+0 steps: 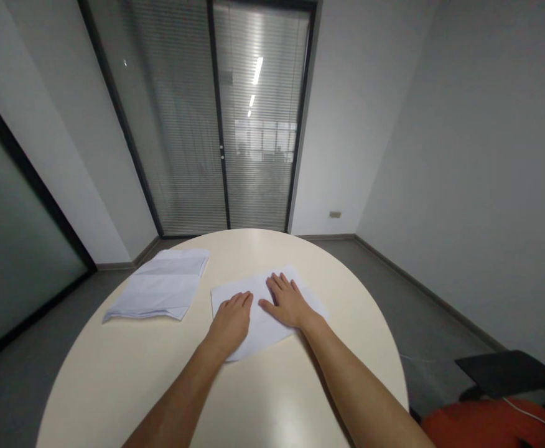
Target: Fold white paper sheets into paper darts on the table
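A folded white sheet (263, 320) lies near the middle of the round table, its corners turned at an angle. I cannot tell whether it is cloth or paper. My right hand (287, 303) rests flat on its right part, fingers spread and thumb pointing left. On the left part lies my left hand (232, 318), palm down, its fingers extended close together and its thumb hidden. Neither hand visibly grips the sheet. To the left, a larger stack of folded white sheets (160, 283) sits by the table's edge, with layered edges showing at the front.
The round cream table (254, 246) has a curved edge. Beyond it stands a glass partition with blinds (263, 180). At the lower right are a red chair seat (478, 426) and a dark flat panel (510, 371) with a pale cable.
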`<state>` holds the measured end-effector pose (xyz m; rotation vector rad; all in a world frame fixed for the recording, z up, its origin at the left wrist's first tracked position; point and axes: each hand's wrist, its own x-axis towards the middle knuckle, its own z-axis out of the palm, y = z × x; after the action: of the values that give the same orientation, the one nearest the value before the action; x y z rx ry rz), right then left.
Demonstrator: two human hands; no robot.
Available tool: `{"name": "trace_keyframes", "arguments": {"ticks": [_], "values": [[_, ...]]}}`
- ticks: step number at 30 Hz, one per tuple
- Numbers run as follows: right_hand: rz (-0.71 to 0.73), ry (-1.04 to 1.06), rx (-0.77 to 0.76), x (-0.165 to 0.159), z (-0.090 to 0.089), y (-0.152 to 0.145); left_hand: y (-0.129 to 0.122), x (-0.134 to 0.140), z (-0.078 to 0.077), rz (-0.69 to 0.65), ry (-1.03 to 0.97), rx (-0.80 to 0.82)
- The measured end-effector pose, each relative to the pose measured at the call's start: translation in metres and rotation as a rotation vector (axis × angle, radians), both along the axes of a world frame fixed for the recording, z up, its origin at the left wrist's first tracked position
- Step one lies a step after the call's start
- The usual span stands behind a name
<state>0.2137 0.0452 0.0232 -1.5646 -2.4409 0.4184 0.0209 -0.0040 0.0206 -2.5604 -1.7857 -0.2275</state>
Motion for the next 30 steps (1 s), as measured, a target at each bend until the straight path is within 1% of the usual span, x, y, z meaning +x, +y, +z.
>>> {"name": "trace_keyframes", "arguments": {"ticks": [2,3,6,9,11,15,20,23,26,28,30], "values": [[0.082,0.007,-0.025,-0.009,0.001,-0.005,0.000,0.006,-0.005,0.085,0.012,0.015],[0.095,-0.005,-0.034,-0.012,0.000,-0.007,-0.001,0.009,-0.009,0.124,0.006,0.022],[0.077,-0.022,-0.044,-0.018,-0.002,-0.008,0.000,0.013,-0.018,0.200,-0.021,0.032],[-0.006,-0.036,-0.047,-0.013,-0.004,-0.002,0.000,0.012,-0.022,0.241,-0.040,0.025],[-0.087,-0.057,-0.046,-0.006,-0.006,0.005,0.001,0.008,-0.023,0.250,-0.049,0.019],[-0.231,-0.094,-0.029,0.005,-0.012,0.016,0.002,-0.002,-0.023,0.210,-0.072,0.001],[-0.290,-0.102,-0.015,0.009,-0.015,0.019,0.005,-0.013,-0.024,0.136,-0.084,-0.018],[-0.323,-0.103,0.053,0.004,-0.010,0.015,0.005,-0.010,-0.025,0.167,-0.079,-0.002],[-0.238,-0.062,0.141,-0.006,-0.002,0.006,0.005,-0.003,-0.025,0.210,-0.076,0.021],[-0.150,-0.013,0.142,-0.014,0.000,-0.002,0.005,0.000,-0.025,0.218,-0.072,0.029],[-0.034,0.002,0.107,-0.020,0.000,-0.008,0.006,0.001,-0.024,0.213,-0.066,0.033]]}}
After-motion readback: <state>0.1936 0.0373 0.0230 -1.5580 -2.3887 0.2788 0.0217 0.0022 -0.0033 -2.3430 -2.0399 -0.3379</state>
